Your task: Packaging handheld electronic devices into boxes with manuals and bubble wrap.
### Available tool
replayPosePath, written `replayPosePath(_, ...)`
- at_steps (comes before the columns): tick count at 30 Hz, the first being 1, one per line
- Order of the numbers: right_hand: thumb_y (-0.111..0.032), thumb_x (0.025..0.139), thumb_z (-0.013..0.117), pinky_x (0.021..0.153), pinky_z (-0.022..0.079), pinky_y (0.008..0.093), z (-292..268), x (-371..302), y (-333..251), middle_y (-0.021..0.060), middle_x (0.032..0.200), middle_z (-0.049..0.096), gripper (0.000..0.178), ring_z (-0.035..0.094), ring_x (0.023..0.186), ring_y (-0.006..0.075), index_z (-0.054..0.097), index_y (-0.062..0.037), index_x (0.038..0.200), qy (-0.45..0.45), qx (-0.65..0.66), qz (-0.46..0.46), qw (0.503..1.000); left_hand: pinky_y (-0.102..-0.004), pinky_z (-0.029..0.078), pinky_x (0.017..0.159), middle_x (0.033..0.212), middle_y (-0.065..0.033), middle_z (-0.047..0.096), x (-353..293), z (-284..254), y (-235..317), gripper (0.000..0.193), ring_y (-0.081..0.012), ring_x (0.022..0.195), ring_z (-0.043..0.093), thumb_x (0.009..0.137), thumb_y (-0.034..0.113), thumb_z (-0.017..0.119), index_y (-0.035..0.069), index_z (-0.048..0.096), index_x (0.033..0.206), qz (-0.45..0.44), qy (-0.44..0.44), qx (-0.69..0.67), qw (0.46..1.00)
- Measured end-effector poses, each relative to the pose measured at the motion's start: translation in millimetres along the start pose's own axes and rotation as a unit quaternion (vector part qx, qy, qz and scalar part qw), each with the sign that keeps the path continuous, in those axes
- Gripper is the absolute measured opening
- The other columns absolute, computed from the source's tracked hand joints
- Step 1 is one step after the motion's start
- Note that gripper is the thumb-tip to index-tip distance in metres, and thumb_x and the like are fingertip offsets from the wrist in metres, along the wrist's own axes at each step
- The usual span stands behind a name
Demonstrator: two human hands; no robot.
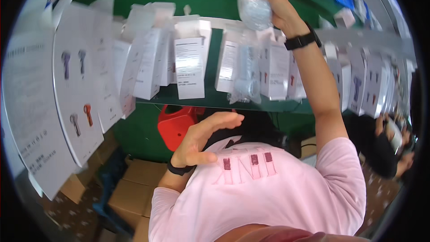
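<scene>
My right hand (280, 11) is raised over the far side of the table, closed around a light blue handheld fan in a clear plastic bag (254, 6). A second bagged light blue handheld fan (246, 69) lies nearer on the table among white boxes. My left hand (204, 136) hovers in front of my chest, below the table's near edge. Its fingers are stretched out with the thumb apart, and nothing is in it. Closest beyond it stands a white printed box (189, 69) with its top flaps up.
White boxes with fan pictures (78, 85) crowd the left side, and more boxes (365, 80) stand at the right. Under the green table (210, 97) is a red stool (174, 125). Brown cartons (134, 188) sit on the floor at lower left. Another person (380, 148) is at far right.
</scene>
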State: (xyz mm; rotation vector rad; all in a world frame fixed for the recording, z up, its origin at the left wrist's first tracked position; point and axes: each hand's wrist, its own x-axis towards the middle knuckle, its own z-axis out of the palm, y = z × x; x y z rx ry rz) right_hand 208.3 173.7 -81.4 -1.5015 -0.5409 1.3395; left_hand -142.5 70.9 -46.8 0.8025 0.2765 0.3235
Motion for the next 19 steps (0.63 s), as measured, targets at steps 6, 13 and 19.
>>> replayPosePath(6, -0.01, 0.079, 0.071, 0.088, 0.049, 0.0296, -33.8, -133.1, -13.7, 0.0094, 0.115, 0.062, 0.06, 0.061, 0.102, 0.0157, 0.047, 0.0011, 0.133, 0.06, -0.09, -0.055, 0.993, -0.0466, 0.037, 0.105, 0.134, -0.0263, 0.048, 19.4, 11.1, 17.9, 0.091, -0.0358, 0.124, 0.049, 0.071, 0.05, 0.076, -0.006, 0.044, 0.136, -0.022, -0.051, 0.045, 0.997)
replayPosePath(13, -0.027, 0.086, 0.068, 0.109, 0.033, 0.0402, -87.4, -197.9, 110.0, 0.0272, 0.142, 0.041, 0.074, 0.042, 0.131, 0.0378, 0.034, 0.005, 0.142, 0.293, -0.474, -0.193, 0.807, -0.042, 0.034, 0.108, 0.135, -0.0243, 0.048, 52.7, 41.4, 28.7, 0.086, -0.0336, 0.128, 0.046, 0.074, 0.042, 0.075, -0.004, 0.043, 0.138, -0.017, -0.2, 0.025, 0.979)
replayPosePath(19, -0.042, 0.081, 0.07, 0.111, 0.031, 0.042, -103.6, -172.5, 114.6, 0.0244, 0.145, 0.039, 0.088, 0.039, 0.133, 0.0373, 0.031, 0.0044, 0.144, 0.306, -0.378, -0.189, 0.853, -0.0611, 0.042, 0.09, 0.132, -0.0149, 0.053, 72.5, 107.8, 82.6, 0.112, -0.0393, 0.115, 0.052, 0.076, 0.064, 0.066, 0.013, 0.004, 0.154, 0.21, -0.265, 0.09, 0.937)
